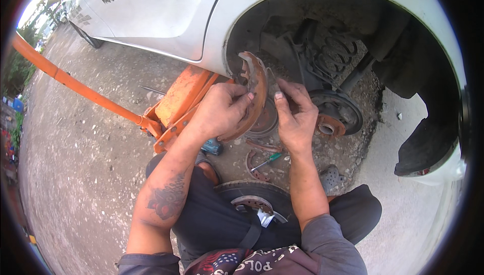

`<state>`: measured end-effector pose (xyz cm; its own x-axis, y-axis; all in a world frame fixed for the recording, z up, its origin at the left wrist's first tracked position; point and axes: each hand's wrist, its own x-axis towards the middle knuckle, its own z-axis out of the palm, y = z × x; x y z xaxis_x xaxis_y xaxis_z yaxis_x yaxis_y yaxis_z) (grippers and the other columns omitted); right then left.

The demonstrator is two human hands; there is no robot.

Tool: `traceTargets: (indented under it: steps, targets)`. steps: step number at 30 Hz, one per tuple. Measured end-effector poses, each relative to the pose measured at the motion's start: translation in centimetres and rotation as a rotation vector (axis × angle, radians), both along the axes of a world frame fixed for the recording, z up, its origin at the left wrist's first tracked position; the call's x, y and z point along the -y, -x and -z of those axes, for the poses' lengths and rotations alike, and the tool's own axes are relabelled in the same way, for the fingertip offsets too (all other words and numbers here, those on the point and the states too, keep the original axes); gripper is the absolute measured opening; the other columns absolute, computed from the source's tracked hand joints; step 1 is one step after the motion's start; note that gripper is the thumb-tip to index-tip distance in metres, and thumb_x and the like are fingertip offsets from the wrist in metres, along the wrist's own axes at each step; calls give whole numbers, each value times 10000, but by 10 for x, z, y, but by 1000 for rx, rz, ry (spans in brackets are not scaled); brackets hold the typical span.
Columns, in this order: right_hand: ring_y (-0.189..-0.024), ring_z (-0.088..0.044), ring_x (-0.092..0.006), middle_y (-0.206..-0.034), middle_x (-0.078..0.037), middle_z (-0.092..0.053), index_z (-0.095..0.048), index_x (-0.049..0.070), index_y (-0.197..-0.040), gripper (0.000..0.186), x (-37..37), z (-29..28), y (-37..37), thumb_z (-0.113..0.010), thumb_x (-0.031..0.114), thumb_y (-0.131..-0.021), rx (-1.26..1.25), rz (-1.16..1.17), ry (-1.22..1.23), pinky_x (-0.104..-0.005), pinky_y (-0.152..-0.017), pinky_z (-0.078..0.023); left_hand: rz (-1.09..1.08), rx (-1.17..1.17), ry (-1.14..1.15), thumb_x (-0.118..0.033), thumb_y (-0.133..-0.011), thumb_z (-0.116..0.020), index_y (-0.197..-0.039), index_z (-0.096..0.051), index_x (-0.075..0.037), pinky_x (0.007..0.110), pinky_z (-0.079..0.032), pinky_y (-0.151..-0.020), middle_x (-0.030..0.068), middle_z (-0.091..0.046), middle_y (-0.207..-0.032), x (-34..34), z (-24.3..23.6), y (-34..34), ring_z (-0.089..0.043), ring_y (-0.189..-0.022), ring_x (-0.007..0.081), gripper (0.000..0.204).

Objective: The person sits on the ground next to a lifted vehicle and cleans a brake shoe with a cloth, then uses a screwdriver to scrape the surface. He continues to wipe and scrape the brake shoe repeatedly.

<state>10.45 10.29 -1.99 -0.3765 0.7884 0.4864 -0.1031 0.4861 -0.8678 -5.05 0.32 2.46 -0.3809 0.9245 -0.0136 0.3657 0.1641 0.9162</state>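
Note:
My left hand (225,110) grips a curved, rusty brown brake shoe (259,84), holding it upright in front of the car's wheel well. Close beside it, my right hand (297,115) pinches a small, thin metal piece (272,75) against or near the shoe's inner side; its exact kind is too small to tell. Below my hands, partly covered by the shoe, a round metal brake drum (265,121) lies on the ground. The bare wheel hub (328,126) sits to the right of my right hand.
An orange floor jack (186,98) with a long handle (83,84) stands by the white car (151,15). A green-handled screwdriver (274,157) lies on curved brake shoes (250,165). A tire (232,190) with another shoe (252,203) on it is between my legs. A coil spring (339,53) hangs inside the wheel well.

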Motion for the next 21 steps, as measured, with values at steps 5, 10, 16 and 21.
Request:
traceTargets:
  steps: [5,10,16,21]
  targets:
    - [-777,-579,-92,-1025,-80,-671,-713,-47,-1111,260,9,-13,-3,-720,-12,-853,33,5,-13,-228,-699,-465,81,-83,41,-157,-1002,-603,-1031,-707,83,276,-508,-651,47,-673,-782,-1,3,-3,-627,-706,89,264]
    - [-723,-588,-81,-993,-80,-681,-716,-50,-1095,269,22,-20,-1,-749,-2,-832,53,-24,53,-227,-624,-470,110,-53,39,-148,-1001,-601,-1013,-708,71,287,-516,-666,55,-680,-794,-2,5,-6,-632,-714,103,245]
    - [-705,-618,-78,-928,-65,-694,-722,-51,-1063,244,27,-24,4,-753,20,-832,49,-61,79,-231,-572,-484,115,20,19,-158,-1008,-599,-1016,-705,67,289,-532,-698,65,-696,-834,-1,6,-4,-651,-750,113,248]
    - [-688,-625,-81,-921,-74,-723,-734,-35,-1052,247,17,-29,-5,-778,65,-831,239,-57,-47,-221,-607,-508,127,108,48,-157,-1012,-591,-1036,-692,75,285,-551,-729,69,-701,-851,-2,7,-3,-678,-792,122,254]
